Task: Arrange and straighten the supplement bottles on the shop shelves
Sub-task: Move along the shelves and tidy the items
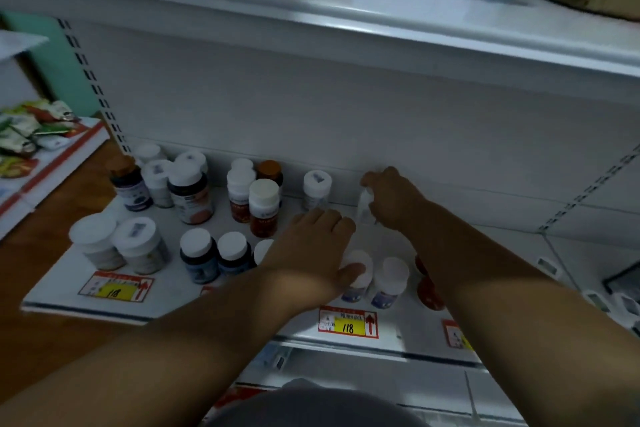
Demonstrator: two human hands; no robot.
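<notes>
Only one view: the camera on my head is looking forward and steeply down at the white shelf [166, 302] from close above, wide-angle, with both my forearms reaching in from the bottom edge.

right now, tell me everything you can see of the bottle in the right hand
The clear bottle looks like pale see-through plastic with a faint bluish label. The right hand grips it from above with curled fingers, hiding its top, so no cap can be made out. It seems roughly upright, near the back wall of the shelf, right of a white-capped bottle. Motion blur hides whether its base touches the shelf.
</notes>
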